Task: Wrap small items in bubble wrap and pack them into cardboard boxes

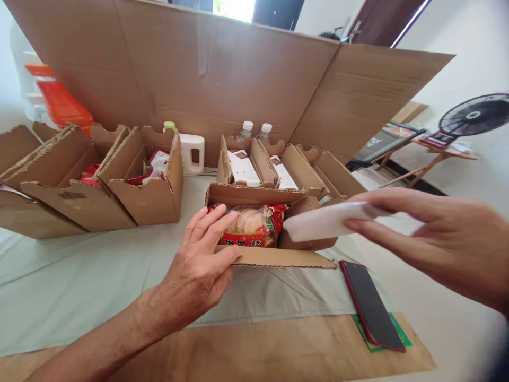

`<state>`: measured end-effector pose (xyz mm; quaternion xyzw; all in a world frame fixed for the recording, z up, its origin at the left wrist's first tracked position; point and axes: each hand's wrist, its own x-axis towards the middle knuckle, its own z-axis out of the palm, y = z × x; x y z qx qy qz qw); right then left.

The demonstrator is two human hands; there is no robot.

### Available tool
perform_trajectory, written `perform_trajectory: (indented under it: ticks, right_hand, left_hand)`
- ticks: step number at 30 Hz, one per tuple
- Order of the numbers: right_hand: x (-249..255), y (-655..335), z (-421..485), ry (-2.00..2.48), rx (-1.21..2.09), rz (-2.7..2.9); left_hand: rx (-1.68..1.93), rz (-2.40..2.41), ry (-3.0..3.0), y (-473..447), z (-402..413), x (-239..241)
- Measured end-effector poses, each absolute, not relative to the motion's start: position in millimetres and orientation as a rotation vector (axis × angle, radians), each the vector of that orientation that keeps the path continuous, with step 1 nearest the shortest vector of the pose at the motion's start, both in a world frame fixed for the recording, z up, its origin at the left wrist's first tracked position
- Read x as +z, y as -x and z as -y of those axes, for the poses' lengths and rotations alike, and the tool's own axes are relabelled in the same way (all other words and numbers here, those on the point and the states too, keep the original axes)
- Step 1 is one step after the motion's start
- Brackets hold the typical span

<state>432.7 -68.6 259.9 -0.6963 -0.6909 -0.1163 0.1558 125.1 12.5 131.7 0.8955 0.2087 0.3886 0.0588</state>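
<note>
A small open cardboard box [286,259] lies in front of me. Inside it is a red and clear bag of rice crackers [254,225]. My left hand [209,246] grips the box's left front part, its fingers over the bag and its thumb on the front panel. My right hand [429,233] pinches a flat white packet [314,220] between thumb and fingers. That packet is tilted over the right part of the box, and motion blur hides what it is.
Cardboard bins [147,201] with red packages stand left; more bins [294,164] holding white boxes stand behind. A white jug [193,154] and clear bottles [247,130] are at the back, before a tall cardboard screen [238,69]. A phone [371,305] lies right; a fan [473,116] stands beyond.
</note>
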Motion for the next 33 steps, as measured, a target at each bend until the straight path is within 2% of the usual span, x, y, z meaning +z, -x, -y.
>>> perform_trajectory:
  ticks: [7, 15, 18, 23, 26, 30, 33]
  right_hand:
    - [223, -388, 8, 2.283, -0.306, 2.654]
    - [189, -391, -6, 2.19, -0.306, 2.856]
    - [198, -405, 12, 1.951, -0.388, 2.715]
    - [208, -423, 92, 1.868, -0.497, 1.836]
    - [178, -429, 121, 1.965, -0.233, 1.546]
    - [122, -430, 98, 1.857, 0.318, 1.481]
    - [97, -421, 76, 1.73, 0.458, 1.409]
  left_hand:
    - [1.173, -0.616, -2.677, -124, -14, 134]
    - [1.192, -0.632, -2.687, -127, -18, 131]
    - [1.227, -0.711, -2.629, -125, -15, 129]
    - [1.288, -0.938, -2.287, -98, -12, 108]
    - [1.102, -1.015, -2.026, -88, -19, 89]
    - [0.914, -0.888, -1.708, -109, -38, 71]
    - [0.934, -0.75, -1.563, -132, -40, 65]
